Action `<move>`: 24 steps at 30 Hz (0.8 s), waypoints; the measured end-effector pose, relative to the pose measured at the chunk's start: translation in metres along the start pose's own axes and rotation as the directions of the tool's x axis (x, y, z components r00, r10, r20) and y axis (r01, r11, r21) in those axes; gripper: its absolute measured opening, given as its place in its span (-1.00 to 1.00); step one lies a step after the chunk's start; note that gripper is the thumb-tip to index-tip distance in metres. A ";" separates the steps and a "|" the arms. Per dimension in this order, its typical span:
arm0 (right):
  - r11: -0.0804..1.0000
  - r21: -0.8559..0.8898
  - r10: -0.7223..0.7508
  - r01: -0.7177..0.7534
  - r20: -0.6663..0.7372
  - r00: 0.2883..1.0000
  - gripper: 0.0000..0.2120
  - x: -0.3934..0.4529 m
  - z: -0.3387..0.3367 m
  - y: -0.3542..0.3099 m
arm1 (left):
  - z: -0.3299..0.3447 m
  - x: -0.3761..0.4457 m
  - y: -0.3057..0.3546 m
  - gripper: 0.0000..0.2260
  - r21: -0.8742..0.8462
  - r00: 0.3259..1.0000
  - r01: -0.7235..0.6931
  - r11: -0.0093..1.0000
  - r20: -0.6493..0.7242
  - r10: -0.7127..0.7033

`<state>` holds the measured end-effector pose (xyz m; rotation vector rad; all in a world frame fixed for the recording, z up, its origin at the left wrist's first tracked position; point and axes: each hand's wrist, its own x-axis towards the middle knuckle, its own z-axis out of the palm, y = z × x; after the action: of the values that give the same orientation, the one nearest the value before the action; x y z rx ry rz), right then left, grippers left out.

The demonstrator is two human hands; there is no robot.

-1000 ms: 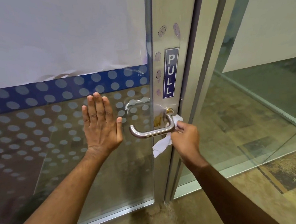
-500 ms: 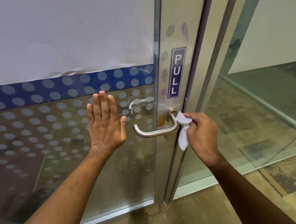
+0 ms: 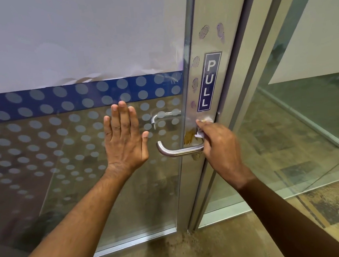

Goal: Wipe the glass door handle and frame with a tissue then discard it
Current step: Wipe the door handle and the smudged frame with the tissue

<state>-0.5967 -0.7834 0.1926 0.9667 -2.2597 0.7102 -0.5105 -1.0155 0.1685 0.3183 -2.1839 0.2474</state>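
Note:
A brushed steel lever handle (image 3: 178, 150) sticks out from the door's aluminium frame (image 3: 210, 35), just under a blue PULL sticker (image 3: 208, 82). My right hand (image 3: 219, 145) presses a crumpled white tissue (image 3: 206, 120) against the frame at the handle's base, beside a brownish-yellow smear (image 3: 189, 137). Most of the tissue is hidden under my fingers. My left hand (image 3: 125, 137) lies flat on the dotted glass pane (image 3: 56, 156), fingers spread, left of the handle and not touching it. Purple fingerprint smudges (image 3: 203, 31) dot the frame above.
A fixed glass panel (image 3: 294, 119) and a second metal post (image 3: 267, 41) stand right of the door. The floor (image 3: 173, 252) below is mottled brown. The inner handle (image 3: 163, 116) shows through the glass.
My right hand has risen with the tissue from below the handle's right end to the frame just above the handle's base. The left hand stays flat on the glass.

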 end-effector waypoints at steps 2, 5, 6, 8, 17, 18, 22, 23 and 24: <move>0.998 -0.060 -0.021 0.019 -0.025 0.999 -0.63 0.000 0.000 0.004 | 0.000 0.000 0.000 -0.13 0.002 1.000 0.000 1.000 0.000 0.000; 0.998 -0.057 0.009 -0.008 0.017 1.000 -0.69 0.001 0.001 0.004 | 0.000 0.000 0.000 -0.13 -0.001 1.000 -0.001 1.000 0.000 0.001; 0.998 -0.051 0.024 -0.022 0.043 0.999 -0.70 0.002 0.000 0.003 | 0.000 0.000 0.000 -0.13 -0.004 1.000 -0.003 1.000 -0.002 0.003; 1.000 -0.024 0.017 -0.015 0.076 0.997 -0.70 0.004 -0.002 0.002 | 0.001 0.000 0.000 -0.13 -0.002 1.000 -0.005 1.000 -0.006 0.005; 0.988 -0.126 -0.060 0.086 0.195 0.979 -0.77 0.011 -0.005 0.001 | 0.002 0.000 0.000 -0.17 -0.001 1.000 -0.010 1.000 -0.021 0.010; 0.983 -0.149 -0.073 0.105 0.210 0.975 -0.79 0.013 -0.004 0.002 | 0.002 0.000 0.000 -0.17 0.001 1.000 -0.010 1.000 -0.022 0.010; 0.984 -0.157 -0.050 0.081 0.192 0.980 -0.80 0.019 -0.001 0.007 | 0.003 -0.001 0.000 -0.20 0.007 0.999 -0.009 1.000 -0.032 0.009; 0.991 -0.125 -0.020 0.044 0.188 0.982 -0.80 0.019 -0.002 0.008 | 0.003 -0.001 0.000 -0.21 0.007 0.999 -0.011 1.000 -0.038 0.011; 0.994 -0.103 -0.004 0.024 0.189 0.982 -0.79 0.019 -0.002 0.008 | 0.003 -0.001 0.000 -0.22 0.007 0.999 -0.012 1.000 -0.042 0.012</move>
<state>-0.6131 -0.7861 0.2047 1.0360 -2.4245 0.5055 -0.5126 -1.0159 0.1662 0.3012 -2.1442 0.2657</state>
